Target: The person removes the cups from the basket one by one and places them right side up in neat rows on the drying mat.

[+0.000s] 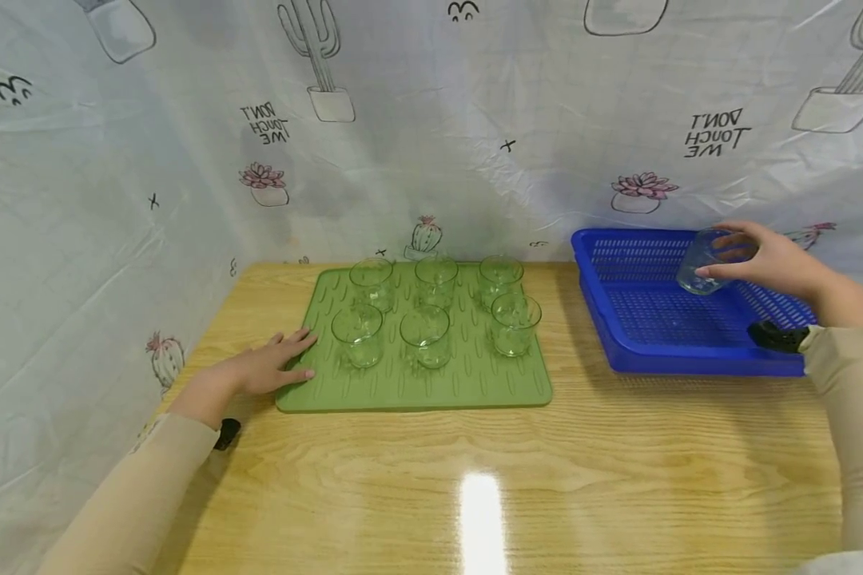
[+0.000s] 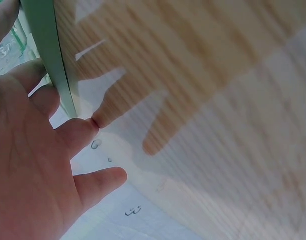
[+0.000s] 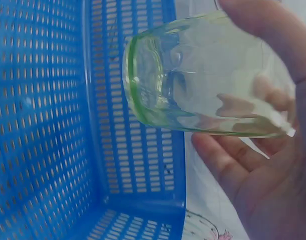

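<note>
My right hand [image 1: 769,259] grips a clear glass cup [image 1: 699,263] over the far right part of the blue plastic basket [image 1: 622,361]. In the right wrist view the thumb and fingers wrap the glass cup [image 3: 193,80], its thick greenish base towards the basket wall [image 3: 135,150]. On the left, my left hand [image 1: 269,366] rests with spread fingers at the left edge of the green mat [image 1: 417,391]. Its fingertips touch the mat's edge [image 2: 48,45] in the left wrist view. Several glass cups [image 1: 427,339] stand upright on the mat in two rows.
A wooden table [image 1: 374,487] carries the mat and the basket, with a strip of tabletop between them. Behind and to the left hangs a white printed curtain [image 1: 431,144]. A light reflection lies on the front of the table.
</note>
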Motion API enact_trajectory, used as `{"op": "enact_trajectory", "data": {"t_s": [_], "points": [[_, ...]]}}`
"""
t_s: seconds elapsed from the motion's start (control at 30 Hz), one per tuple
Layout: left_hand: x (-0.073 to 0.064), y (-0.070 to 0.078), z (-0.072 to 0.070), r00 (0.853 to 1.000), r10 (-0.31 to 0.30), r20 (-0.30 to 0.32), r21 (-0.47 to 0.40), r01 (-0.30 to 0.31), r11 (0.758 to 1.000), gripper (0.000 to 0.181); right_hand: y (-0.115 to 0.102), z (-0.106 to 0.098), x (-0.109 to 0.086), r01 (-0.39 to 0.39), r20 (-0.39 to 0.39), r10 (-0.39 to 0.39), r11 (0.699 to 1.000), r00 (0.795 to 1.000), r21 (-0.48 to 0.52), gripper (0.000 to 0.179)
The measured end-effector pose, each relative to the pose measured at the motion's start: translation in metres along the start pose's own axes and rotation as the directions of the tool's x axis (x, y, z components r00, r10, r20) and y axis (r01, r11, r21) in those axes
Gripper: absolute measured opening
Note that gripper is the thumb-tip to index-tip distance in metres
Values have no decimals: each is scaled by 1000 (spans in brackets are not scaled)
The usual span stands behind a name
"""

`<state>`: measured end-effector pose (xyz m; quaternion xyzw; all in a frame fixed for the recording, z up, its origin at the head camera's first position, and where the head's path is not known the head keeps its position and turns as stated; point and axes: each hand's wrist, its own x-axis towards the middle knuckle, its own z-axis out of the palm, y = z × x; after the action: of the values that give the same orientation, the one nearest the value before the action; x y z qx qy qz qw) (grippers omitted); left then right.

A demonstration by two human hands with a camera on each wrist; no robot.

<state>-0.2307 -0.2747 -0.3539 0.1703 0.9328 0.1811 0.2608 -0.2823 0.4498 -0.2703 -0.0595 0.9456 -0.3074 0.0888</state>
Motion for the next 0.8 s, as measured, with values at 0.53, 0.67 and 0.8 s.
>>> {"op": "enact_trajectory", "data": {"t_s": [0.53,0.67,0.8], "points": [[-2,-1,0,1000,6,-4,-3,-6,1000,84,-21,23,-3,93,-53,-86,984,995,151,86],[-2,-2,1,1000,0,0,-10,0,1000,84,-25,30,-5,122,-83,-107,973,991,199,74],[-1,-2,0,1000,-1,2,-15,1,1000,85,-30,34,-7,146,-103,-124,958,987,247,66]]}}
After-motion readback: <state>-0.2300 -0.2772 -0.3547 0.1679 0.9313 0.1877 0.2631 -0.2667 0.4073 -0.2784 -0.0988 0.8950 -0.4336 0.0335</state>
